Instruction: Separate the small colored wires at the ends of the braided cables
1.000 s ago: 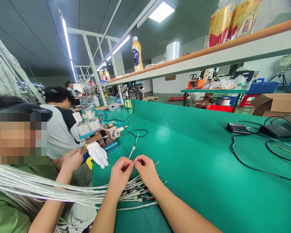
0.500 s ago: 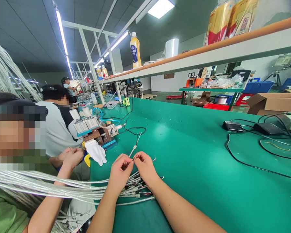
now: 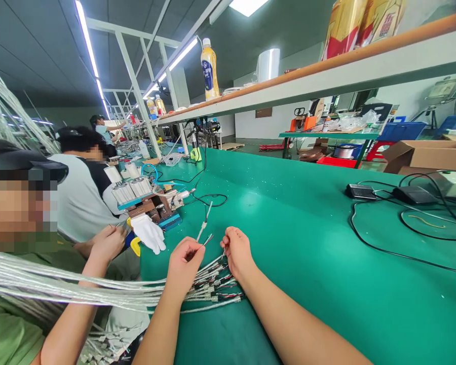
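Observation:
My left hand pinches a cable between thumb and fingers. Thin stripped wire ends stick out past the thumb. Behind the fingers, a grey cable end with a pale connector-like piece points up and away. To the right and apart from it, my right hand is closed with fingertips together; whatever sits in them is too small to name. Below both hands lies a bundle of silvery braided cables, their black, red and white wire ends spread on the green tabletop.
At left, a co-worker's hands are close to a metal press-like fixture with a white glove in front. Black pedals with cords lie at the right. A shelf with a drink bottle runs overhead.
My hands were together at the wire ends; now the right hand has moved away to the right. The left hand still grips the cable. The view has shifted slightly.

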